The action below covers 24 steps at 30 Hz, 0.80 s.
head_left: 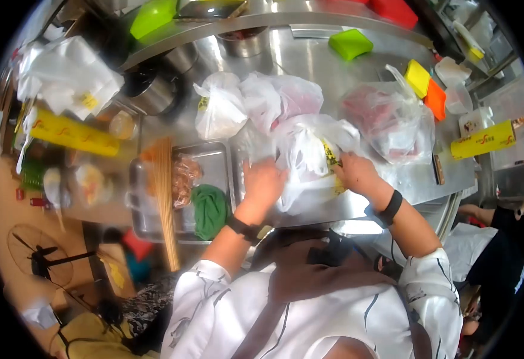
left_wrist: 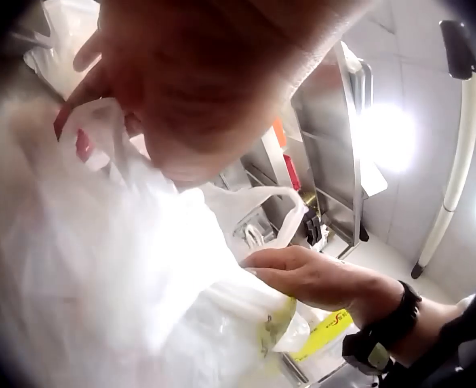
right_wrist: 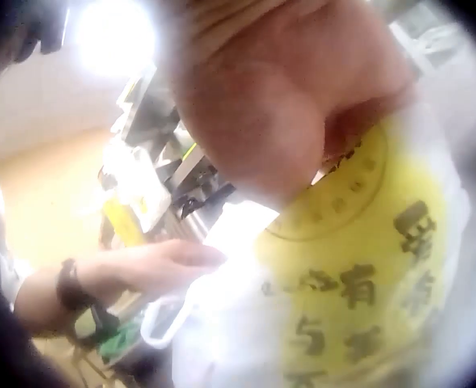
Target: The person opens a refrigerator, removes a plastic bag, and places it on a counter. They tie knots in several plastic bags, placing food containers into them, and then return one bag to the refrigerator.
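Observation:
A white plastic bag (head_left: 301, 158) with a yellow patch and dark printed characters stands on the steel counter in front of me. At its left side, my left hand (head_left: 265, 182) grips the thin plastic; in the left wrist view a handle loop (left_wrist: 101, 129) lies by its fingers. My right hand (head_left: 361, 173) holds the opposite side, beside the yellow print (right_wrist: 351, 242). The bag's contents are hidden by the plastic. Behind it sit a tied white bag (head_left: 221, 107) and a bag with pinkish contents (head_left: 301, 99). Another filled clear bag (head_left: 388, 122) stands to the right.
Left of the bag, a metal tray (head_left: 217, 155) holds a bundle of wooden skewers (head_left: 165, 197), a brown packet (head_left: 185, 179) and a green cloth (head_left: 211, 209). Steel pots (head_left: 148, 93) stand behind. A raised shelf (head_left: 286, 21) crosses the back, and a person (head_left: 489, 251) is at right.

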Tool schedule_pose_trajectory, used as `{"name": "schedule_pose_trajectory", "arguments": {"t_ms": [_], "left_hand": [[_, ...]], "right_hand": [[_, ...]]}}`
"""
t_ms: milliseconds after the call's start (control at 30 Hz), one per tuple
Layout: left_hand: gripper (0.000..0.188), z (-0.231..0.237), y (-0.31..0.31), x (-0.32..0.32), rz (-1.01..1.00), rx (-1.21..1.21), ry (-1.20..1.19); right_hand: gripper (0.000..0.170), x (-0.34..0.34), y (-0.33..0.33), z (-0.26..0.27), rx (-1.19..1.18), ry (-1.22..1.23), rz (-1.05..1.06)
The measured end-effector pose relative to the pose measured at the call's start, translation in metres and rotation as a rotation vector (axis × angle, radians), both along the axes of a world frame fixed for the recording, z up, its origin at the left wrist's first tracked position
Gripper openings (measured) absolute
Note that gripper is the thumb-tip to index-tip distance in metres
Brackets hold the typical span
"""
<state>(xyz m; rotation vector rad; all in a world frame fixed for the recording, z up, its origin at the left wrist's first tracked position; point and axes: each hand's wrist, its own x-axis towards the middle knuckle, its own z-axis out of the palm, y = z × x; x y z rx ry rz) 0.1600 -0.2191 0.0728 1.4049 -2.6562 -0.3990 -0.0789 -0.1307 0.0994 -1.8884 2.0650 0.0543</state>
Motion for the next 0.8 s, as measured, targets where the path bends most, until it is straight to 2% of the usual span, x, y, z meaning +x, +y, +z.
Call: {"name": "schedule_pose_trajectory", "arguments": {"t_ms": [33,67,100,133,200,233,300,433,500,533,600,667,733,767,800], "left_hand": [[0.04,-0.004,-0.002,-0.004,-0.011,0.011,-0.009],[0.049,-0.007,-0.005,-0.009,-0.03,-0.07,0.143],[0.058,-0.009,-0.008,-0.015,-0.045,-0.15,0.296],[0.058,-0.009,-0.01,-0.021,-0.048,-0.139,0.292],[0.074,-0.006,-0.012,-0.032,0.007,0.319,0.236],[0.074,-0.003,-0.013,-0.038,0.004,0.326,0.23],[0.082,0.003,-0.015,-0.05,0.193,0.392,0.349],[0.084,-0.004,-0.026,-0.066,0.336,0.427,0.217],[0.082,-0.017,-0.034,-0.063,0.51,0.543,0.485],[0.082,-0.021,-0.037,-0.061,0.51,0.54,0.485],[0.081,-0.023,-0.041,-0.057,0.486,0.611,0.626],[0.074,-0.02,-0.036,-0.057,0.502,0.603,0.574],[0.068,-0.019,-0.028,-0.054,0.362,0.54,0.587],[0.068,-0.02,-0.027,-0.054,0.363,0.54,0.578],[0.067,-0.022,-0.025,-0.053,0.353,0.52,0.558]], "right_hand": [[0.037,0.004,-0.005,0.004,-0.08,-0.065,-0.092],[0.046,0.005,-0.01,0.005,-0.162,-0.125,-0.183],[0.07,0.001,-0.014,-0.003,-0.137,-0.142,-0.164],[0.07,0.0,-0.016,-0.008,-0.126,-0.145,-0.169],[0.088,-0.001,-0.017,-0.013,-0.18,-0.125,-0.172],[0.088,-0.004,-0.018,-0.016,-0.173,-0.13,-0.177],[0.102,-0.011,-0.021,-0.018,-0.017,-0.287,-0.373],[0.105,-0.021,-0.03,-0.043,-0.031,-0.358,-0.424],[0.099,-0.029,-0.034,-0.056,-0.187,-0.865,-0.439],[0.099,-0.031,-0.034,-0.057,-0.189,-0.867,-0.438],[0.097,-0.031,-0.033,-0.058,-0.01,-0.969,-0.7],[0.095,-0.032,-0.029,-0.071,-0.035,-1.038,-0.715],[0.086,-0.029,-0.028,-0.065,-0.134,-1.057,-0.685],[0.086,-0.029,-0.028,-0.067,-0.131,-1.064,-0.688],[0.079,-0.03,-0.029,-0.067,-0.172,-0.944,-0.677]]}}
